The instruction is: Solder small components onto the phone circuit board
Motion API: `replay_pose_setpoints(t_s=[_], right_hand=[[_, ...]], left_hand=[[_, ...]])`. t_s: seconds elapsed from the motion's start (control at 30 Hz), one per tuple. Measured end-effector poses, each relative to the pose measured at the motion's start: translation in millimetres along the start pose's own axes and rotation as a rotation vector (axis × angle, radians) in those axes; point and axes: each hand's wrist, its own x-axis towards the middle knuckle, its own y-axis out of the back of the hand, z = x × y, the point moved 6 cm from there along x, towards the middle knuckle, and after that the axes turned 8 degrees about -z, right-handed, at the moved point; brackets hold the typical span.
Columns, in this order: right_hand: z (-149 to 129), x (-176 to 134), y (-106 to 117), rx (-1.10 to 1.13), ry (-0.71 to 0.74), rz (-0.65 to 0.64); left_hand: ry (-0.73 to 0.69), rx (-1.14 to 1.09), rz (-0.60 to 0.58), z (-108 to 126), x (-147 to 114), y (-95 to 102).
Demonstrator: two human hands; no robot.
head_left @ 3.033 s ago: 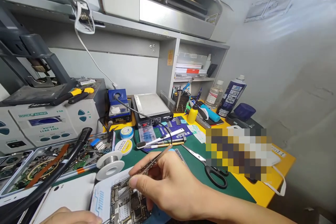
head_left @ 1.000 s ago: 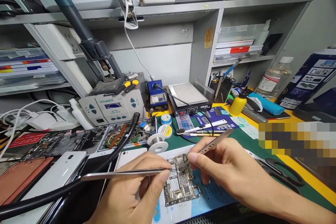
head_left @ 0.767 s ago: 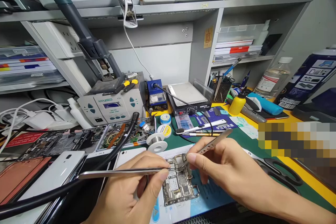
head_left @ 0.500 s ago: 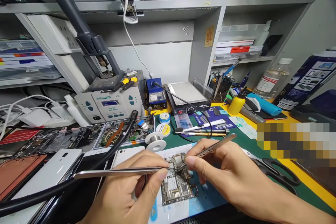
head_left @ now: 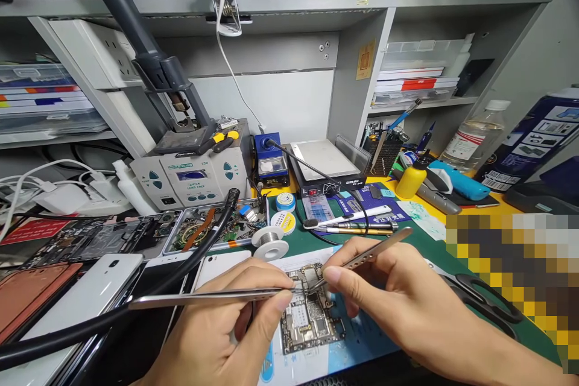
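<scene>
A phone circuit board (head_left: pixel 312 313) lies on a white and blue sheet (head_left: pixel 344 356) in front of me. My left hand (head_left: pixel 239 319) pinches a pair of metal tweezers (head_left: pixel 203 297), held nearly level, with the tips over the board's upper part. In my right hand (head_left: pixel 380 289) is a second pair of tweezers (head_left: pixel 380 247), slanting down to the left. Both sets of tips come close together above the board. Whether they grip a small part between them is too fine to make out.
A solder spool (head_left: pixel 270 243) stands just behind the board. Black scissors (head_left: pixel 484 298) lie right of my right hand. A thick black hose (head_left: pixel 194 265) crosses at left over several phones (head_left: pixel 85 295). Behind are a brush (head_left: pixel 348 217), a heating plate (head_left: pixel 325 163) and a hot-air station (head_left: pixel 194 178).
The whole view has shifted slightly. Both hands keep hold of their tweezers over the board, and the right tweezers' tips have moved only a little, if at all.
</scene>
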Motion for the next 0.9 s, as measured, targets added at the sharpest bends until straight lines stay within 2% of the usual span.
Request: replay_pose_setpoints(t_s=[0.67, 0.73, 0.9], right_hand=[[0, 0, 1, -0.011, -0.007, 0.01], [-1, 0, 1, -0.004, 0.005, 0.025], [-4, 2, 8, 0.034, 0.011, 0.077]], left_hand=[[0.031, 0.01, -0.016, -2, -1, -1.4], [0.046, 0.02, 0.011, -2, -1, 4.1], [0.113, 0.051, 0.168, -7, -7, 30.3]])
